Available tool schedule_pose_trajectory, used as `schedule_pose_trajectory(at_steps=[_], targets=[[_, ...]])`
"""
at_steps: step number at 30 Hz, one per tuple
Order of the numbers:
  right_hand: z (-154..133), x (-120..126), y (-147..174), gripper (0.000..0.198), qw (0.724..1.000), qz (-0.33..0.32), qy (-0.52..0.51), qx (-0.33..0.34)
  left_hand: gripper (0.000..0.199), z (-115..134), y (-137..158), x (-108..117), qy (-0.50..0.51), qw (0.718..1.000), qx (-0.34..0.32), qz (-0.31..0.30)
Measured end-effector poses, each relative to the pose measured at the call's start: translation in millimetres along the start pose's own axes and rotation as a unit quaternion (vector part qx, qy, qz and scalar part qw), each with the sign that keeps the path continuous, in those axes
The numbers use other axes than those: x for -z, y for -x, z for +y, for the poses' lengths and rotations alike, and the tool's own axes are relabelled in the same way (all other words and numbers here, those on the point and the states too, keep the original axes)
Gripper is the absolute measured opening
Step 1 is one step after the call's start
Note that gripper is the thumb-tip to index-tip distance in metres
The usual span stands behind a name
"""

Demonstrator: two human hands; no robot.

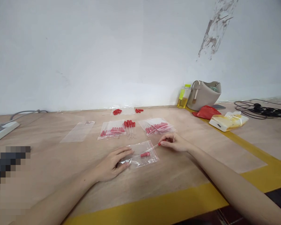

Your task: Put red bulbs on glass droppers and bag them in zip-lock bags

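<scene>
In front of me a clear zip-lock bag (140,161) lies flat, its red-striped mouth facing right. Inside it is one dropper with a red rubber bulb (145,154). My left hand (115,162) holds the bag's left end against the table, with fingers on top and the thumb at the near edge. A second dropper's red bulb (159,143) is pinched between the thumb and fingers of my right hand (174,142). Its thin clear tube points left into the bag's mouth. Just beyond, several loose droppers (130,125) lie side by side, red bulbs away from me.
Filled bags (114,128) and another filled stack (158,126) flank the loose droppers. An unfilled bag (78,131) lies left; red bulbs (117,111) sit by the wall. A bottle (184,97), grey bag (203,95), red pouch (206,112) and black cables (259,109) are right.
</scene>
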State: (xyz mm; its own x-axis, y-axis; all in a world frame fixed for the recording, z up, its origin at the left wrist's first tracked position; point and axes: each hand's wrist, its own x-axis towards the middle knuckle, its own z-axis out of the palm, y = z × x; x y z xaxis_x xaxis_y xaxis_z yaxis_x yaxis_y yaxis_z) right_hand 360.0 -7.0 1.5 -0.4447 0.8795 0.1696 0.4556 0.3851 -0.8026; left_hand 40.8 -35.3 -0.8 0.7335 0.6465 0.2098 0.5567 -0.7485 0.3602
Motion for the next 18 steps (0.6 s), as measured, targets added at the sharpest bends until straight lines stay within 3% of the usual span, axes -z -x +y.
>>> schedule_pose_trajectory(at_steps=[3,6,10,14,16,18], targets=[[-9,-24,-3,0.027,0.998,0.05,0.028,0.011,0.047,3,0,1,0.003,1.0,0.005,0.009],[-16,-40,-5,0.026,0.997,0.06,-0.045,-0.021,0.047,5,-1,2,0.001,1.0,0.001,0.009],[-20,-49,-12,0.029,0.986,0.026,-0.157,-0.053,0.048,4,-1,2,-0.005,1.0,0.003,0.003],[-19,-54,-21,0.027,0.981,0.061,-0.169,-0.069,0.05,3,-1,2,-0.007,1.0,0.003,0.002],[-19,-55,-22,0.026,0.984,0.049,-0.161,-0.064,0.049,4,-1,2,-0.006,1.0,0.002,0.001],[-20,-52,-21,0.026,0.987,-0.007,-0.144,-0.067,0.048,4,-1,3,-0.004,1.0,-0.002,0.003]])
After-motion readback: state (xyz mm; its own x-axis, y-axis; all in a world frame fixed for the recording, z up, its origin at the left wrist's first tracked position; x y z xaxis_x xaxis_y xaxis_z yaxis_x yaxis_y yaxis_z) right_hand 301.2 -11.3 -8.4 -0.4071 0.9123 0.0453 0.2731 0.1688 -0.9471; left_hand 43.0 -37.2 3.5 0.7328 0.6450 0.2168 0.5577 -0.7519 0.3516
